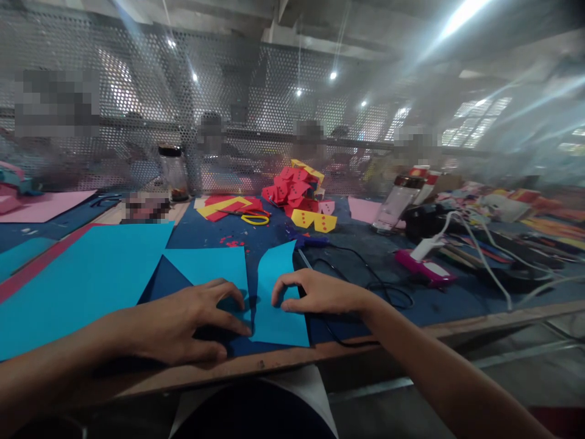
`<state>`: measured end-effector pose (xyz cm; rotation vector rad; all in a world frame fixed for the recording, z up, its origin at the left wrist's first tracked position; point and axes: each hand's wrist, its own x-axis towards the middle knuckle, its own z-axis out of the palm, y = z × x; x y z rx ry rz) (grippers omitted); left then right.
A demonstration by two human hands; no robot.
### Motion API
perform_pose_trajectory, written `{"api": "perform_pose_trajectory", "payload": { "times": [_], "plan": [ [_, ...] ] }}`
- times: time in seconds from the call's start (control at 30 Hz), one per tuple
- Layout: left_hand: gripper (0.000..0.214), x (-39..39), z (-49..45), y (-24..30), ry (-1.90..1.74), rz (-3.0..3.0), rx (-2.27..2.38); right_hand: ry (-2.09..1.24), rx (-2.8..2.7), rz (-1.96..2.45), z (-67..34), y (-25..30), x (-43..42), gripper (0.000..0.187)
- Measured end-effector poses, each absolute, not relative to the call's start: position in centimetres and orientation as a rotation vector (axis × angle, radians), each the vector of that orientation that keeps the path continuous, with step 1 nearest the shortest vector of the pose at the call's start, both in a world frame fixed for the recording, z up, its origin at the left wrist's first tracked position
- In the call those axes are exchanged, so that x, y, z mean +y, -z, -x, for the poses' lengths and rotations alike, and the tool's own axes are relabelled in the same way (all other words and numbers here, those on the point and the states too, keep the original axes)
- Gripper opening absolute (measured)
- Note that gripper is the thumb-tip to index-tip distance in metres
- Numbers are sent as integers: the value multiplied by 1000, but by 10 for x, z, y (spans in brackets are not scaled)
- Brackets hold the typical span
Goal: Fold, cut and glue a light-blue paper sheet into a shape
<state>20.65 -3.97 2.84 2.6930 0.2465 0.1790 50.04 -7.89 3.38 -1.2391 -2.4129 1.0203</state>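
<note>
Blue and narrow, a paper sheet (274, 326) lies under the right hand (315, 291), thumb and forefinger parted, while the left hand (196, 317), fingers spread, reaches its left edge in the head view. The wooden table edge (283, 360) runs close below both; beyond them red dots mark a yellow cutout (315, 217), and a black cable (359, 345) crosses the room rightward.

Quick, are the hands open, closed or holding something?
Left hand: open, fingers spread beside the curling bright-blue paper piece.
Right hand: open, thumb and forefinger apart, over that piece.
</note>
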Motion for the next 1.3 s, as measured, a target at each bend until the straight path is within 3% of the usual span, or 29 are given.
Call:
{"api": "perform_pose_trajectory", "payload": {
  "times": [1.03,1.3],
  "plan": [
    [49,-43,-207,-34,-24,-2652,304,-1089,-2396,1239,-504,-30,-77,23],
    [39,-41,-209,-27,-236,-2374,432,-951,-2250,1202,-503,-51,-80,17]
  ]
}}
